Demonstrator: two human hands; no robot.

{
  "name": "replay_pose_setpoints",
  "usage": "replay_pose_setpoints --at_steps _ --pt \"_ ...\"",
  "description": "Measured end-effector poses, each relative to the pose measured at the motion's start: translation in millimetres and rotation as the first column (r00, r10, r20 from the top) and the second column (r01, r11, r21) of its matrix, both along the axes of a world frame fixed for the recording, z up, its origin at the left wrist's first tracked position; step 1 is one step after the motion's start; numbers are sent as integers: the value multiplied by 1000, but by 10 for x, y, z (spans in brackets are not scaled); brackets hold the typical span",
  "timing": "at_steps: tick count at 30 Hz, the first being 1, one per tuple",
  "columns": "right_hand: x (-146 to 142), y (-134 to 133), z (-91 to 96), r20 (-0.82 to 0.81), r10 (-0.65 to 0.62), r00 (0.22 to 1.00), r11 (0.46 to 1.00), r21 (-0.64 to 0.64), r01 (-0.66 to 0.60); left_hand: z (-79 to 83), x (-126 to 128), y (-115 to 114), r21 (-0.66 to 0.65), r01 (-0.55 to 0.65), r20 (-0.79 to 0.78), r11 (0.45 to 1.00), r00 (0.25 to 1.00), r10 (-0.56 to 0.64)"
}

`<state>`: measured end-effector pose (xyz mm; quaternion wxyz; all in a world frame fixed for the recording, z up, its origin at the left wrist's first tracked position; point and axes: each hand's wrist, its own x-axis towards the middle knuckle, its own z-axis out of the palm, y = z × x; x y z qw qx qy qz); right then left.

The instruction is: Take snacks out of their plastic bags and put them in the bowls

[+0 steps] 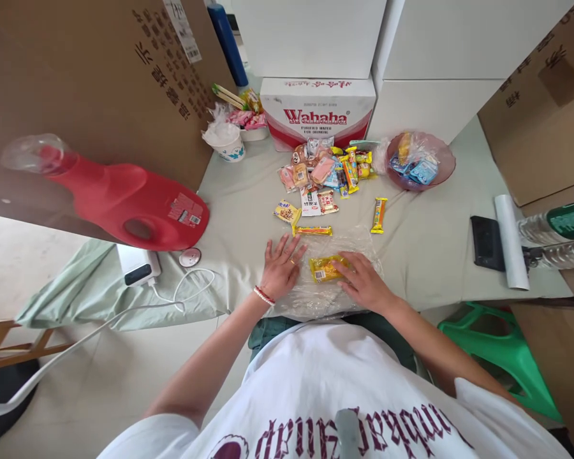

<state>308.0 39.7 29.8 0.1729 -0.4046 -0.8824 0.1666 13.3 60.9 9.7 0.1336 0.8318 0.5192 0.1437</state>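
Left fingers [282,247] spread, holding nothing; right fingers [351,273] overlap a yellow rectangular plastic packet [321,269] underneath, probably steadying it, grip unclear.

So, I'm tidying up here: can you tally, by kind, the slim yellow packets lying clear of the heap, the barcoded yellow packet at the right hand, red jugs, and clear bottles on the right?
Slim yellow packets: 2
Barcoded yellow packet at the right hand: 1
Red jug: 1
Clear bottles: 2
Total: 6
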Motion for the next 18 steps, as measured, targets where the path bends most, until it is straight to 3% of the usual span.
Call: replay_pose_setpoints --at_steps 2,5,9,12,14,16,18 --pt "172 -146 36 -81 16 997 1000 1 -16 54 -134 -117 -16 135 41 991 990 -134" --pt "381 -361 31 -43 84 996 996 -15 -85 108 -318 -321 -137 357 111 924 932 -344" --pt "447 -434 -52 -9 80 997 996 -26 -80 107 -434 -474 -253 397 81 882 918 -389" --pt "412 -243 -10 -127 105 986 983 -134 -122 71 -417 -439 -237 335 79 912 942 -325" --pt "391 -27 58 -199 91 976 957 -253 -141 35 -380 -355 -196 243 141 950 966 -218" --pt "383 217 116 -209 23 978 914 -392 -105 -9 -325 -242 -166 82 190 983 981 -49" --pt "387 457 153 -96 -74 993 863 -506 15 -54 -246 -119 -159 -130 168 979 973 157"
